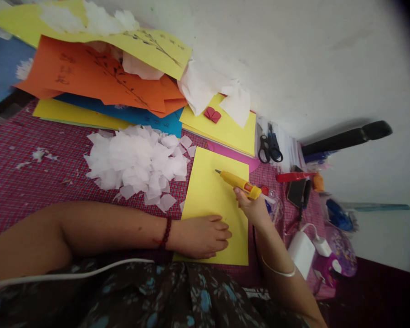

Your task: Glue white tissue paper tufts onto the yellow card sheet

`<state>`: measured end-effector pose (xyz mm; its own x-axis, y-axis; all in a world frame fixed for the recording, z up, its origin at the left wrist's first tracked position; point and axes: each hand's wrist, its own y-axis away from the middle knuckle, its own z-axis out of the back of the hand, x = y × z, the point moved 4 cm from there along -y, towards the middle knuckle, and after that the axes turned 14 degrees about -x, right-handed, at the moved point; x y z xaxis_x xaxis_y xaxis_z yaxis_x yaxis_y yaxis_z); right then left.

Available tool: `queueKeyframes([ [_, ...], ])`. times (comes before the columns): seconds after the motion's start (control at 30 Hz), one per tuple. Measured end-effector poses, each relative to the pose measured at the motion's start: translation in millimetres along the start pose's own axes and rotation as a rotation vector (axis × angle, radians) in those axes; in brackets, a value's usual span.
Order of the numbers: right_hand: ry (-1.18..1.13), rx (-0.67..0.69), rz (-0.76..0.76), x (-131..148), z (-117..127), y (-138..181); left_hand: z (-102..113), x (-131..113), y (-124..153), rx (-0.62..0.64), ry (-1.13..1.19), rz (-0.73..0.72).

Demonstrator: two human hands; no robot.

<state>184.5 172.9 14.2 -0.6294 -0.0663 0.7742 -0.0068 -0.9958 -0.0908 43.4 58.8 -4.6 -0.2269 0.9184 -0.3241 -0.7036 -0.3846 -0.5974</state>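
Note:
A plain yellow sheet of paper (pixel 213 191) lies in front of me on the checked cloth. My left hand (pixel 201 237) rests flat on its lower part, fingers stretched out and holding nothing. In my right hand (pixel 254 207) is a yellow glue gun (pixel 234 181), my fingers wrapped round its rear part. Its dark nozzle points left over the upper part of the sheet; whether it touches the paper I cannot tell. Left of the sheet sits a heap of white tissue paper pieces (pixel 136 159), a few of them loose near the sheet's edge.
Orange sheets (pixel 78 68) and yellow sheets with drawn branches stand at the back left. A red folded paper piece (pixel 212 115) lies on a yellow stack. Black-handled scissors (pixel 270 148), a red pen-like tool (pixel 294 176) and a white power strip (pixel 302 253) are on the right, beside the wall.

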Motion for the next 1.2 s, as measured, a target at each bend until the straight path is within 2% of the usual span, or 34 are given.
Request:
queueKeyframes([
  [0.33, -0.031, 0.111, -0.058, 1, 3, 4, 1, 0, -1, -0.007, 0.004, 0.0],
  [0.53, -0.022, 0.043, -0.039, 6, 1, 2, 2, 0, -1, -0.004, 0.001, 0.002],
  [0.73, -0.021, -0.012, -0.057, 1, 3, 1, 1, 0, -1, -0.009, 0.0, 0.004],
  [1.0, -0.063, 0.118, -0.114, -2, 3, 6, 0, 0, -1, 0.015, -0.001, 0.008],
  [1.2, -0.049, 0.022, -0.063, -5, 0, 4, 0, 0, -1, 0.03, 0.022, 0.01],
])
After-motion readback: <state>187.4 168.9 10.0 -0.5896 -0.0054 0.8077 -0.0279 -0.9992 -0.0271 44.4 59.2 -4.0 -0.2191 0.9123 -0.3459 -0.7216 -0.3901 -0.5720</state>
